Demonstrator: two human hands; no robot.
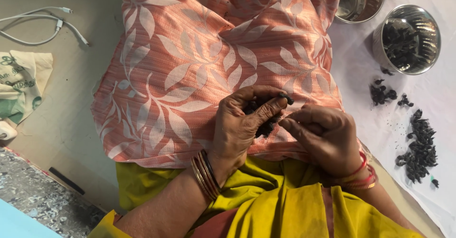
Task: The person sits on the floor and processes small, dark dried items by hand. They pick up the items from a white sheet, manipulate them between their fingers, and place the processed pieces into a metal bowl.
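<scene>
My left hand (pixel 240 124) is cupped over my lap and holds a handful of small black dried pieces (pixel 265 126), with one piece pinched at its fingertips. My right hand (pixel 325 136) is close beside it, thumb and fingers pressed together right next to that piece. Whether it grips a piece I cannot tell. Both hands rest above an orange cloth with a white leaf pattern (pixel 199 62). Bangles circle both wrists.
A white sheet (pixel 361 72) on the right carries a pile of black pieces (pixel 420 148), a smaller heap (pixel 382 94) and a steel bowl (pixel 407 38) holding more. A second steel vessel (pixel 359 0) stands behind. A white cable (pixel 42 27) and a cloth bag (pixel 21 84) lie at left.
</scene>
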